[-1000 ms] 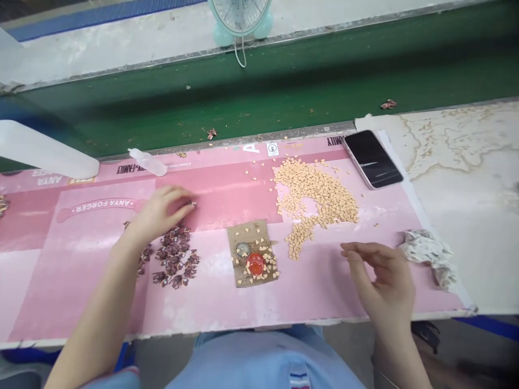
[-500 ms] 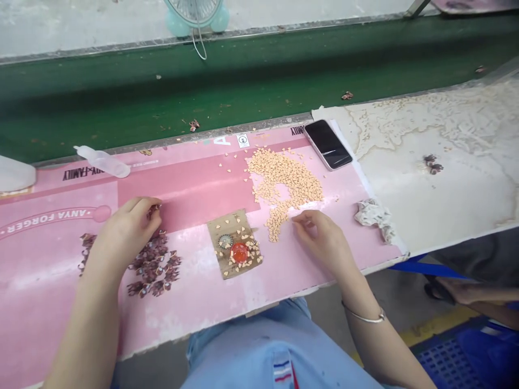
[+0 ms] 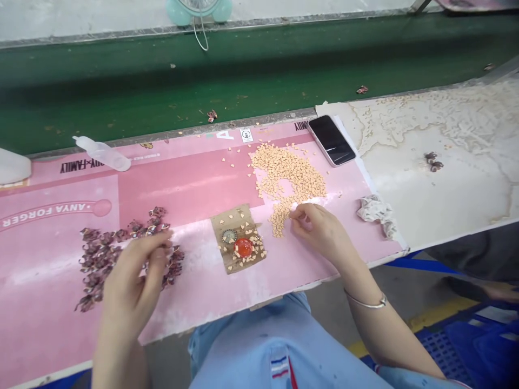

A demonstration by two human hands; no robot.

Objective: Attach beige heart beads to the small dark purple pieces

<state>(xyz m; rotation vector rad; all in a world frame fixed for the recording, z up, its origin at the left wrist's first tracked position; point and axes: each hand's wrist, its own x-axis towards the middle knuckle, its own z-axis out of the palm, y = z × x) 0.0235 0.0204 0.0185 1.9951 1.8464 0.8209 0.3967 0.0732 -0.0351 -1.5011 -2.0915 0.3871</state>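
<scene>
Pink mat carries tiny beige hearts, touched by the pinched right hand; the left hand curls above purple flowers, any grip unseen. A careless brush could scatter either loose pile.

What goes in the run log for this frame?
left hand: pinched over maroon pieces | right hand: fingertips at cream heart-shaped pieces | between: red dome on cardboard scrap | surface: pink printed board

Tiny peach heart pcs in loose heap w/ narrow tail, dark maroon petal-like pcs in rough scattered pile, both flat on pink board.
</scene>
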